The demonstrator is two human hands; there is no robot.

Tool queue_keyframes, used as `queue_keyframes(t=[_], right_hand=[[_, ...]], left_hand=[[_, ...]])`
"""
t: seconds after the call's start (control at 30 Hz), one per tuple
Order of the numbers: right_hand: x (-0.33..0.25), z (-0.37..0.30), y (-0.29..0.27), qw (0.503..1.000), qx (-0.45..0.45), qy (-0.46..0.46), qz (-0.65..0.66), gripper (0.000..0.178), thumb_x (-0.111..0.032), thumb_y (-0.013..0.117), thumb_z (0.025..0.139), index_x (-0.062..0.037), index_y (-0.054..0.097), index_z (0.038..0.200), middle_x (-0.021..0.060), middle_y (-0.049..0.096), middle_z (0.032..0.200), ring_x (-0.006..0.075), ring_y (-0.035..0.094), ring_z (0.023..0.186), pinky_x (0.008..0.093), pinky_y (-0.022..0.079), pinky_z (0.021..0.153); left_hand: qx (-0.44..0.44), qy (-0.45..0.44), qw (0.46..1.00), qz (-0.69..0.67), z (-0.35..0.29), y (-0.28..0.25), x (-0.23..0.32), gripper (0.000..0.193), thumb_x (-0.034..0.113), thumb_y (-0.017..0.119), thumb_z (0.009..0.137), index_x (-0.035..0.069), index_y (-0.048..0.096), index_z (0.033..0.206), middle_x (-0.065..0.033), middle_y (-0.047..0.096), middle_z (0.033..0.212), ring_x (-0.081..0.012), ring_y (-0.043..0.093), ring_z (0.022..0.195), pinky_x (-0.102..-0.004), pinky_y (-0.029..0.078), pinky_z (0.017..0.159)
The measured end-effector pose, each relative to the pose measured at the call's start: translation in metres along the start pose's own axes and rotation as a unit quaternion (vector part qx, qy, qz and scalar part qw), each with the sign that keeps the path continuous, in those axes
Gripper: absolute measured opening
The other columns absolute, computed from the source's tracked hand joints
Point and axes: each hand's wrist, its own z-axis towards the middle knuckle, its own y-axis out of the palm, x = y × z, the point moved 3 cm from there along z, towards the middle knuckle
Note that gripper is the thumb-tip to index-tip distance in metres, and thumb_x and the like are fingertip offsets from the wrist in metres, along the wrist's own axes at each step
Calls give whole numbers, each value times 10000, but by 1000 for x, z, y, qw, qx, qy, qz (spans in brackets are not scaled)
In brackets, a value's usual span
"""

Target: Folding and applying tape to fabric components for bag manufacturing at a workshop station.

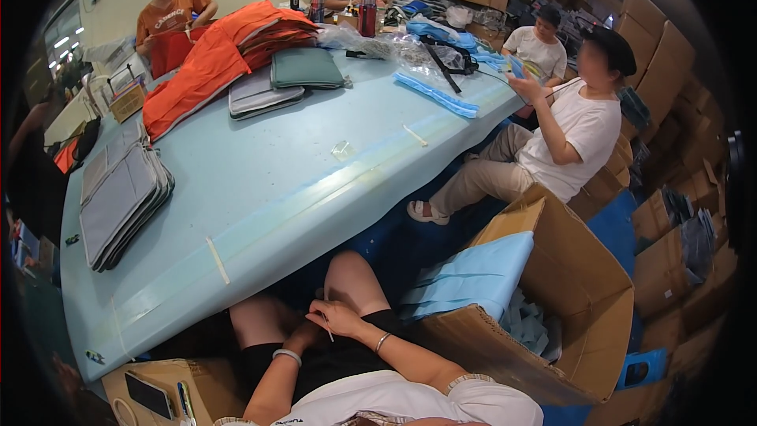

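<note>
My hands meet over my lap, below the table's near edge. The fingers of my right hand [339, 319] are closed, with a thin pale strip [330, 333] sticking out below them; its kind is too small to make out. Against it, partly covered, rests my left hand [305, 336], whose fingers I cannot see well. Beside my right arm stands an open cardboard box [587, 331] with light blue fabric [481, 272] draped over its side and more blue pieces inside.
On the pale blue table [292, 166] lie grey fabric pouches [122, 197], orange fabric [205, 71], a green pouch [306, 69] and blue strips [436, 95]. A phone [148, 394] rests on a carton at lower left. A co-worker [579, 114] sits at right; several others work beyond.
</note>
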Motion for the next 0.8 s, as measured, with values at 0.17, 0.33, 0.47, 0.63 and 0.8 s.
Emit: queue_keyframes(t=[0.17, 0.33, 0.47, 0.63, 0.8], right_hand=[[3, -1, -1, 1000, 3, -5, 3, 174, -204, 622, 865, -47, 548, 855, 163, 632, 781, 370, 610, 716, 436, 473, 608], [2, -1, 1, 1000, 7, -10, 9, 172, -205, 626, 861, -50, 552, 860, 158, 634, 777, 367, 612, 712, 435, 472, 602], [2, 0, 2, 1000, -3, -7, -1, 174, -209, 628, 859, -51, 553, 862, 156, 636, 777, 368, 611, 710, 437, 473, 604], [8, -1, 1, 1000, 3, -15, -7, 169, -192, 644, 851, -46, 561, 870, 155, 631, 772, 361, 608, 693, 421, 473, 591], [6, 1, 6, 1000, -2, -18, -8, 173, -196, 647, 849, -48, 561, 870, 153, 629, 769, 361, 608, 690, 422, 472, 587]], left_hand=[[0, 10, 1000, 13, 1, -3, 7, 387, 116, 696, 661, 49, 617, 1034, -183, 603, 1117, -332, 560, 1055, -396, 443, 925], [41, 5, 999, 6, 2, 6, -4, 318, 108, 658, 715, 45, 621, 1024, -194, 607, 1106, -339, 571, 1040, -402, 454, 904], [7, -21, 1000, 2, 8, 13, -13, 488, 94, 712, 652, 75, 587, 1123, -155, 583, 1171, -313, 542, 1097, -381, 425, 966], [-9, -16, 1000, -16, 11, 11, -6, 468, 100, 708, 667, 71, 588, 1118, -159, 583, 1170, -318, 544, 1093, -384, 432, 957], [-7, -35, 999, -22, 12, 20, -20, 437, 105, 682, 691, 75, 591, 1117, -159, 585, 1179, -316, 560, 1080, -387, 445, 940]])
